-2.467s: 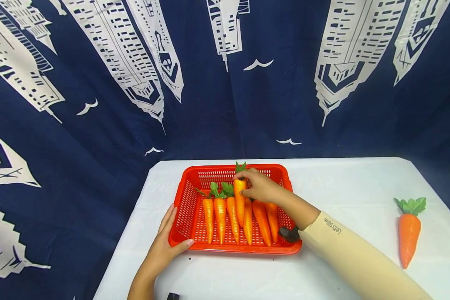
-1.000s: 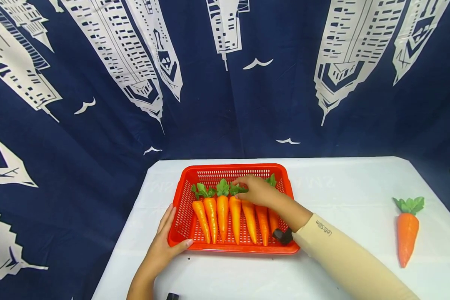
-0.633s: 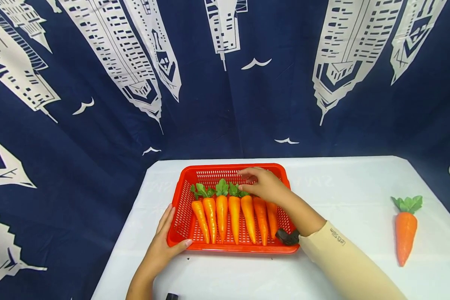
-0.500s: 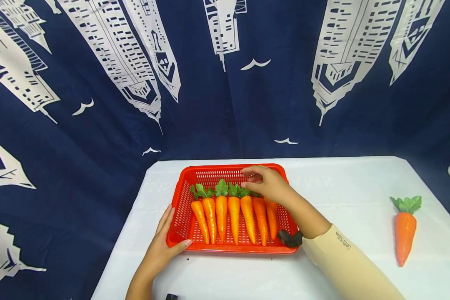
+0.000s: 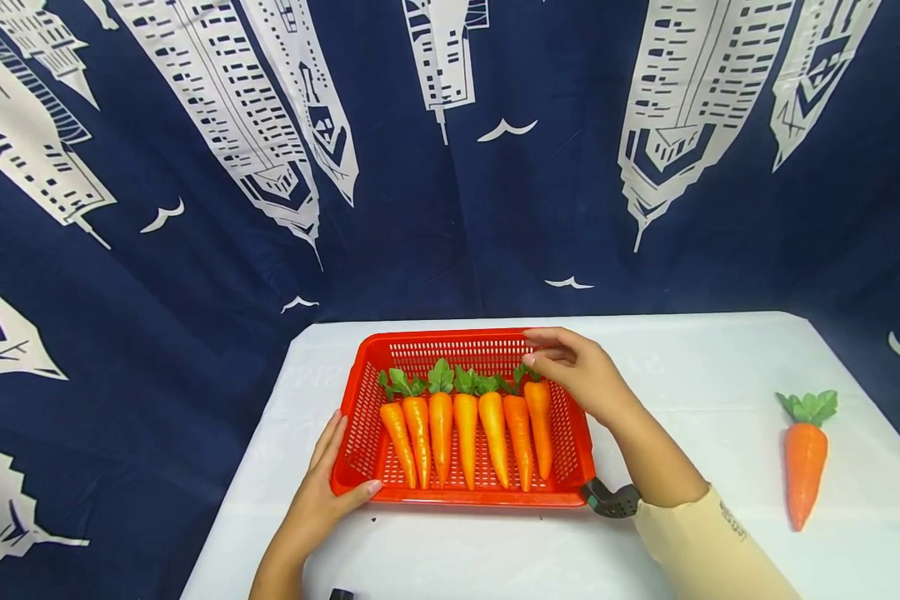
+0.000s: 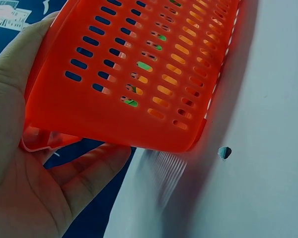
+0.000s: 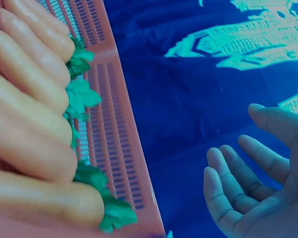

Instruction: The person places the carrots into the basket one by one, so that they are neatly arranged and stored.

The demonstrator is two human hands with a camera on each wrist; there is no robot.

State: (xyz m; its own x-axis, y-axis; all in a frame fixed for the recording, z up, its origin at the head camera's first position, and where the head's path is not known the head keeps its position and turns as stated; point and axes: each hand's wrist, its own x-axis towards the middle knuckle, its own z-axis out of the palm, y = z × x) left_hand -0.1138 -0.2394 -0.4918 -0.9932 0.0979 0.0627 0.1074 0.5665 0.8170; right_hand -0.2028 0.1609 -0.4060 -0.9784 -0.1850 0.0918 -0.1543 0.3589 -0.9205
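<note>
A red perforated plastic basket (image 5: 495, 498) holds several orange carrots (image 5: 440, 433) with green leafy tops, lying side by side. My left hand (image 5: 321, 500) grips its front left corner, fingers along the left side and thumb on the front rim; the left wrist view shows the basket wall (image 6: 54, 109) between thumb and fingers. My right hand (image 5: 581, 375) hovers over the back right rim, fingers loosely bent and holding nothing. Just below it lies the rightmost carrot (image 5: 540, 429). In the right wrist view the hand (image 7: 268, 193) is apart from the carrots.
A separate, thicker carrot (image 5: 805, 475) lies on the white tabletop (image 5: 690, 400) at the right. A dark blue cloth (image 5: 420, 250) with white building prints hangs behind. The black wrist camera (image 5: 613, 500) is beside the basket's front right corner.
My right hand let go of a carrot and moved right, from mid-basket to above its back right rim. The carrots now lie in a more even row. My left hand stays at the corner.
</note>
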